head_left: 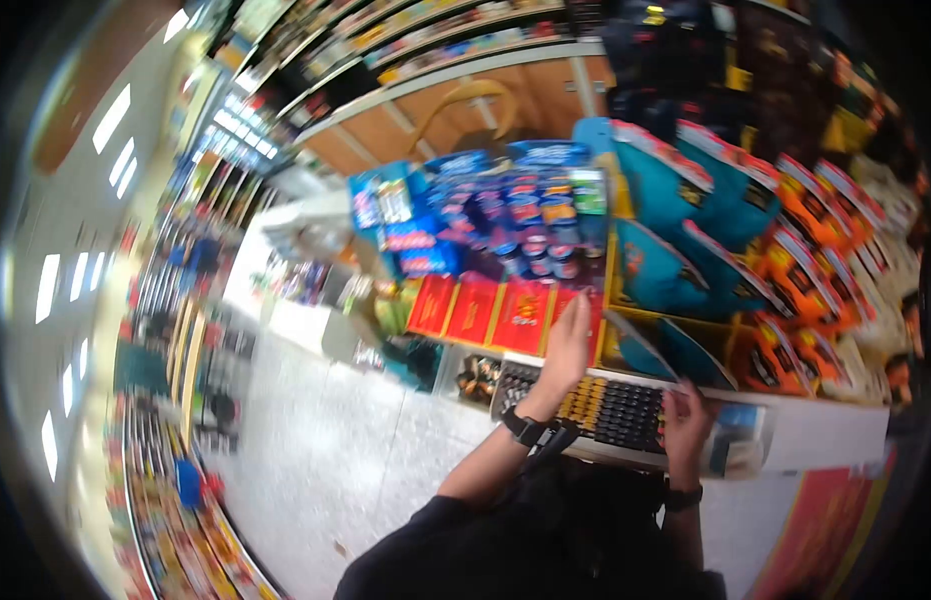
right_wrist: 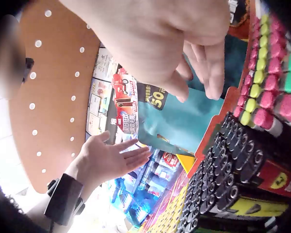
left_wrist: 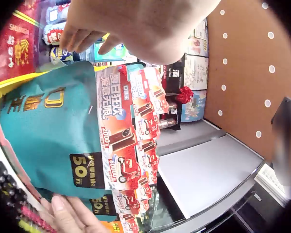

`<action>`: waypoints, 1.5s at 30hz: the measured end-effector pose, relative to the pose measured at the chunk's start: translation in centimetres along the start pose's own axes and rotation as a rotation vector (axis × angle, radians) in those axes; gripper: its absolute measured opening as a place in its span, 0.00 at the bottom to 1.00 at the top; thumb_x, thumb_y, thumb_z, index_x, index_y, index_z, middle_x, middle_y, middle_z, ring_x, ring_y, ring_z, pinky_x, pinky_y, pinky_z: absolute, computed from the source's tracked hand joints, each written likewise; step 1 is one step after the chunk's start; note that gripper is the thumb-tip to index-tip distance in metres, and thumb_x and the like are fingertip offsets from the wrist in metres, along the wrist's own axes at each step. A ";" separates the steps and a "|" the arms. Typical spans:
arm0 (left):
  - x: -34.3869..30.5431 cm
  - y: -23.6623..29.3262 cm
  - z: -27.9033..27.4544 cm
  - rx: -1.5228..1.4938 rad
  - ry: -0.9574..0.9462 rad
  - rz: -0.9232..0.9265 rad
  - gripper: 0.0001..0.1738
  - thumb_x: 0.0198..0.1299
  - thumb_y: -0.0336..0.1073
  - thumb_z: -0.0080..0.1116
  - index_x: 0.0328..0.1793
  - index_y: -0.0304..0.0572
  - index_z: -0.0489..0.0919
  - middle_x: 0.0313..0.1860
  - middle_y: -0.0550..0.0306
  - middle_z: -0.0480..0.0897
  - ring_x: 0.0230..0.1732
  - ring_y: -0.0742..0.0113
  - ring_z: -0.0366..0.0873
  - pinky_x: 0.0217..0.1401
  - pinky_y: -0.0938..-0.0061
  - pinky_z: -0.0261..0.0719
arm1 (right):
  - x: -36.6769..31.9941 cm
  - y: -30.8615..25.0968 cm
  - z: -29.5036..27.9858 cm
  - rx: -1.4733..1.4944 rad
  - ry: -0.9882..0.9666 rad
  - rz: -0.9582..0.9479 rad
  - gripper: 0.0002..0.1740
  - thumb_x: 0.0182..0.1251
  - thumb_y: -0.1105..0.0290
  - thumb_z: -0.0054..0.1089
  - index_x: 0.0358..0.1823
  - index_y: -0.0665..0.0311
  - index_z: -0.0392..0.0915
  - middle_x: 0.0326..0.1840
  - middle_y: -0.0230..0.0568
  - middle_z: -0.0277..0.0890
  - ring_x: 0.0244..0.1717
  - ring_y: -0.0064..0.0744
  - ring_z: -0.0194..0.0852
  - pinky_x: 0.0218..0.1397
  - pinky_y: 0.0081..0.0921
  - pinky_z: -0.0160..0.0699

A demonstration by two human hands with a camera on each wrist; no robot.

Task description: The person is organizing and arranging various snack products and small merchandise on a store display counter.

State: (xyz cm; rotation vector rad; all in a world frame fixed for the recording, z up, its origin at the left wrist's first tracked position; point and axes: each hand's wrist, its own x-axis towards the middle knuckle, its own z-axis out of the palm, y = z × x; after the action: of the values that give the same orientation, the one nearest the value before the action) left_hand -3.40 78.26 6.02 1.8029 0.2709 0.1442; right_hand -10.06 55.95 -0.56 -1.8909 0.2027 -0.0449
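In the head view my left hand (head_left: 570, 345) is raised beside red boxes (head_left: 525, 315), palm and fingers extended, holding nothing. The right wrist view shows that same left hand (right_wrist: 106, 158) with spread fingers, near the edge of a teal bag (right_wrist: 177, 119). My right hand (head_left: 687, 430) is lower, at the front edge of the display. Its fingers (right_wrist: 213, 73) lie over the teal bag, fairly straight; whether they touch it is unclear. In the left wrist view the teal bag (left_wrist: 53, 131) stands between my left hand (left_wrist: 136, 24) above and my right hand (left_wrist: 70, 216) below.
Rows of small black-capped items (head_left: 625, 410) line the front edge. Orange bags (head_left: 805, 290) stand at the right, blue packs and bottles (head_left: 525, 210) behind the red boxes. A long shelf (head_left: 195, 530) runs at the lower left.
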 end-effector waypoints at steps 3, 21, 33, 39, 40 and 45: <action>-2.6 0.2 -1.7 0.102 0.208 0.075 0.26 0.76 0.47 0.44 0.62 0.29 0.75 0.49 0.41 0.83 0.51 0.60 0.80 0.57 0.69 0.74 | -0.8 3.0 -0.3 -0.001 0.016 -0.085 0.21 0.66 0.73 0.67 0.60 0.66 0.77 0.36 0.40 0.85 0.33 0.23 0.83 0.32 0.23 0.81; -15.8 -14.7 -27.5 0.207 -0.006 -0.081 0.18 0.68 0.43 0.58 0.48 0.33 0.83 0.39 0.41 0.86 0.37 0.53 0.86 0.41 0.63 0.82 | -13.4 -2.5 21.4 0.040 -0.180 -0.061 0.14 0.67 0.72 0.66 0.51 0.69 0.81 0.36 0.33 0.81 0.30 0.16 0.74 0.33 0.17 0.74; -15.8 -22.4 -42.2 0.064 0.312 -0.348 0.29 0.71 0.54 0.49 0.52 0.31 0.81 0.35 0.45 0.85 0.39 0.60 0.83 0.45 0.68 0.77 | -14.4 -12.9 47.3 -0.190 -0.591 -0.215 0.19 0.69 0.62 0.63 0.53 0.69 0.81 0.26 0.48 0.84 0.25 0.30 0.85 0.29 0.27 0.79; -13.4 -23.2 -42.9 -0.011 0.354 -0.362 0.30 0.73 0.52 0.49 0.64 0.30 0.75 0.53 0.37 0.82 0.56 0.50 0.80 0.59 0.64 0.74 | -15.0 -11.3 46.4 -0.017 -0.465 -0.206 0.14 0.72 0.64 0.59 0.47 0.70 0.83 0.29 0.45 0.85 0.31 0.30 0.87 0.33 0.23 0.81; -13.1 -22.8 -42.4 -0.018 0.366 -0.293 0.31 0.73 0.51 0.51 0.68 0.30 0.72 0.57 0.37 0.81 0.57 0.51 0.79 0.60 0.63 0.74 | -15.3 -11.9 44.7 0.016 -0.448 -0.212 0.15 0.72 0.63 0.59 0.47 0.68 0.83 0.29 0.47 0.85 0.31 0.33 0.87 0.33 0.25 0.81; -11.5 -18.9 -37.5 -0.145 0.278 -0.152 0.40 0.68 0.46 0.60 0.77 0.31 0.58 0.67 0.35 0.71 0.64 0.52 0.73 0.63 0.64 0.74 | -15.3 -13.9 35.2 0.150 -0.322 -0.281 0.12 0.72 0.70 0.58 0.49 0.70 0.82 0.33 0.49 0.85 0.35 0.34 0.88 0.35 0.24 0.81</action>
State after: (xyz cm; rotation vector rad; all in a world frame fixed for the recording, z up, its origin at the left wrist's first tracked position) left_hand -25.57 114.80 -2.44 1.6103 0.5791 0.3001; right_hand -18.89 95.70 2.19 -1.7361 -0.2791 0.0529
